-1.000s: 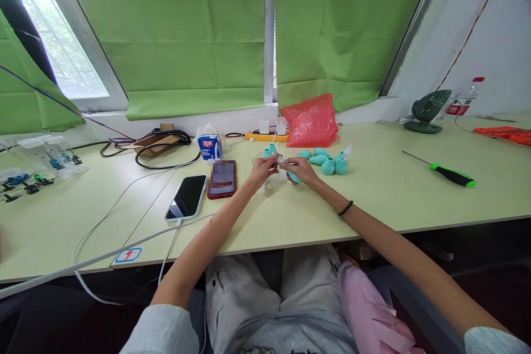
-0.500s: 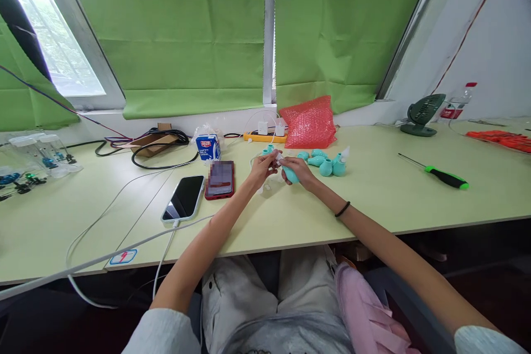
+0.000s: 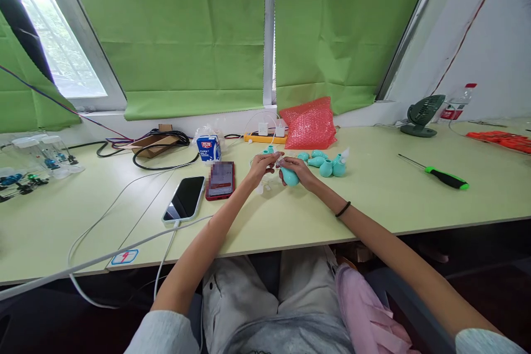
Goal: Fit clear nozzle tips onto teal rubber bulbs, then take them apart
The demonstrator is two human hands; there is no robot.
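Observation:
Above the table's middle my two hands meet, fingers closed. My right hand is wrapped round a teal squeeze bulb, whose round end sticks out below the fingers. Pinched in my left hand is a small translucent nozzle tip, held against the bulb's neck; whether it sits in the opening is hidden by fingers. Several more teal bulbs lie just right of my right hand, one with a whitish tip on it. Behind my left hand are further teal pieces. Small clear parts lie beneath.
Two phones, one black-screened and one in a red case, lie left. Behind stand a blue drink carton, a yellow power strip and red bubble wrap. A screwdriver and small fan are right.
The teal bulb has turned in my right hand, so more of its round end shows below the fingers. Both hands stay together in nearly the same place.

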